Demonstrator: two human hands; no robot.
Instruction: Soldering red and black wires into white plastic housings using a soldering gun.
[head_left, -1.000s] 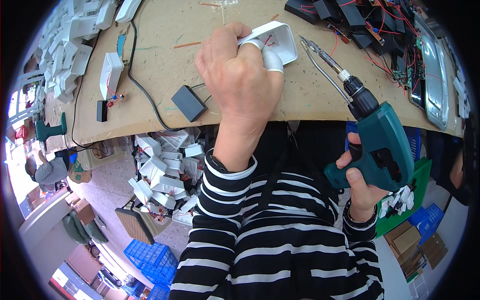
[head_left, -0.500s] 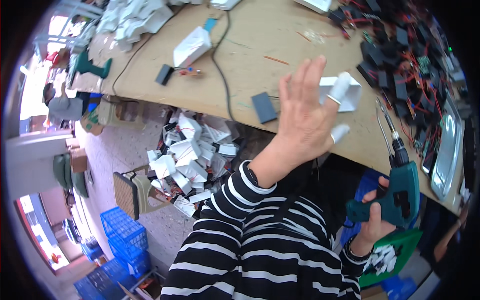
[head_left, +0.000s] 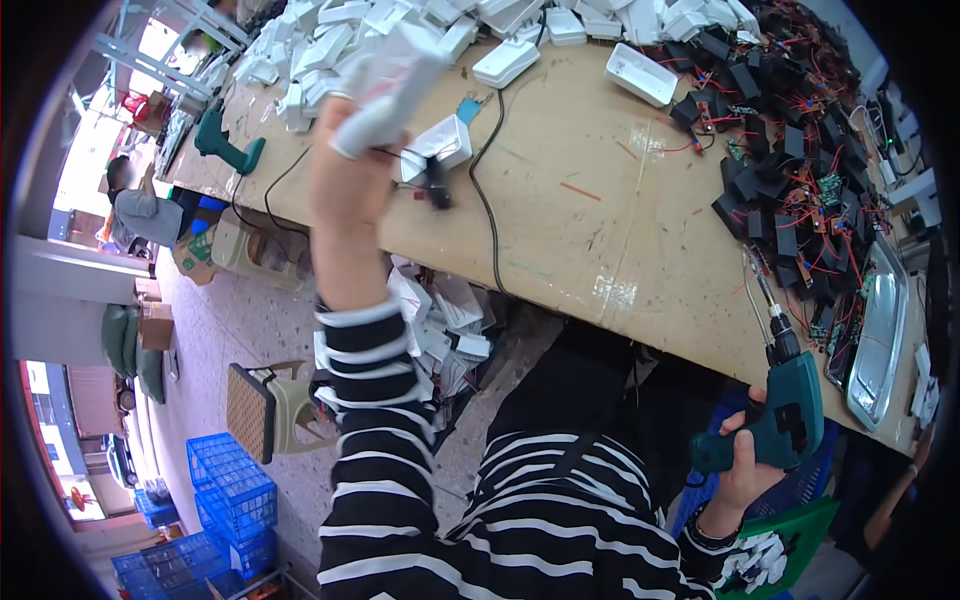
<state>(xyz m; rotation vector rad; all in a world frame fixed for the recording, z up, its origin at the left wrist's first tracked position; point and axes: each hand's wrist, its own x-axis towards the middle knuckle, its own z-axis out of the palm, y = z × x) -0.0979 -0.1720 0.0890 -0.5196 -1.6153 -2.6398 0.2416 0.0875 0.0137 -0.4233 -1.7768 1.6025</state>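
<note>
My left hand (head_left: 352,190), blurred by motion, is raised over the table's left part, closed on a white plastic housing (head_left: 395,85). A small black box (head_left: 437,185) hangs just below that housing, seemingly by a wire. Behind it, another open white housing (head_left: 445,145) lies on the table by a blue strip (head_left: 468,110). My right hand (head_left: 745,470) grips a teal soldering gun (head_left: 795,405) at the table's near right edge. Its thin tip and feed tube (head_left: 758,290) point up toward a heap of black boxes with red wires (head_left: 785,230).
White housings (head_left: 330,50) are piled along the far side. A black cable (head_left: 490,200) crosses the table (head_left: 560,230). A second teal gun (head_left: 228,145) lies at the left, a metal tray (head_left: 880,335) at the right. Below stand a stool (head_left: 255,415), blue crates (head_left: 230,485) and a green tray (head_left: 805,540).
My left hand has swung left and up from the table's middle, and now holds a white housing. The housing and black box there are gone from that spot. The soldering gun stays in my right hand.
</note>
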